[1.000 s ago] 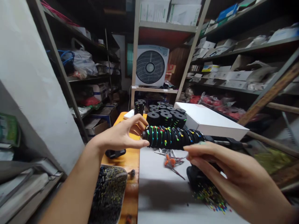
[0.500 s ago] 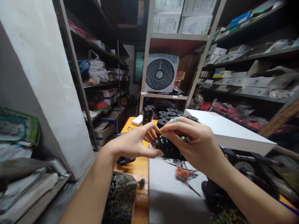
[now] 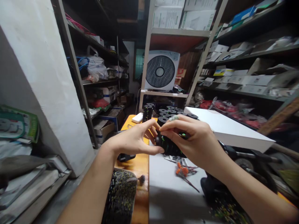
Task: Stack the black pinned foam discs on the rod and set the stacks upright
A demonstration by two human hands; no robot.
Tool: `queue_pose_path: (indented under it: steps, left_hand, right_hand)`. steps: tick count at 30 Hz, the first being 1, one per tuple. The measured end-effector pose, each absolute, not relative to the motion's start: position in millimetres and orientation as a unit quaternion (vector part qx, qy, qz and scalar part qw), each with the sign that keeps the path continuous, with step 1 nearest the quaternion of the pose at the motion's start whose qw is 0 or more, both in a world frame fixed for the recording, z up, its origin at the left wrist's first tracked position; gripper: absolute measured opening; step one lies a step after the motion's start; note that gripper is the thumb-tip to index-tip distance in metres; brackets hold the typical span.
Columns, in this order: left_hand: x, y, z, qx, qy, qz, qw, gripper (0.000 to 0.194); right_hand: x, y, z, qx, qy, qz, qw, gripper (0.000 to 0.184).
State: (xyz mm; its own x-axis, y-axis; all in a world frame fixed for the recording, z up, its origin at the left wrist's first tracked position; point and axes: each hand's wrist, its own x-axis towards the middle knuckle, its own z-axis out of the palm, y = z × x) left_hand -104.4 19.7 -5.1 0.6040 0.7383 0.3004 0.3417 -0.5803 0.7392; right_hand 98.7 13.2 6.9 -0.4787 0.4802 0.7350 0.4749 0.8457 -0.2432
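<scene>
A black ridged cylinder with small green specks (image 3: 171,145) lies crosswise over the front part of the grey-white surface. My left hand (image 3: 142,140) curves around its left end, thumb below and fingers above. The fingertips of my right hand (image 3: 189,132) are pinched together at the top of that same end, close to my left fingers. Whatever small piece sits between them is hidden. Behind my hands stand several stacks of black rings (image 3: 164,114), and one separate black stack (image 3: 147,112) is further left.
A tray of small black and yellow pieces (image 3: 121,196) lies at front left on the orange tabletop (image 3: 142,205). Thin dark rods with orange parts (image 3: 182,170) lie before my hands. A white box (image 3: 229,124) and dark machinery (image 3: 245,158) stand right. A fan (image 3: 160,71) faces me.
The view has shifted slightly, so most things sit a little higher. My hands keep nearly the same grip at the left end of the black cylinder.
</scene>
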Motion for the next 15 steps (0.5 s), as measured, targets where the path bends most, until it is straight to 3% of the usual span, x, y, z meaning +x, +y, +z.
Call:
queue_pose_path:
  steps: [15]
  left_hand:
    - [-105,20,-6,0.839,0.326,0.299,0.317,0.036]
  right_hand:
    - [109,10,13,-0.277,-0.887,0.030,0.368,0.012]
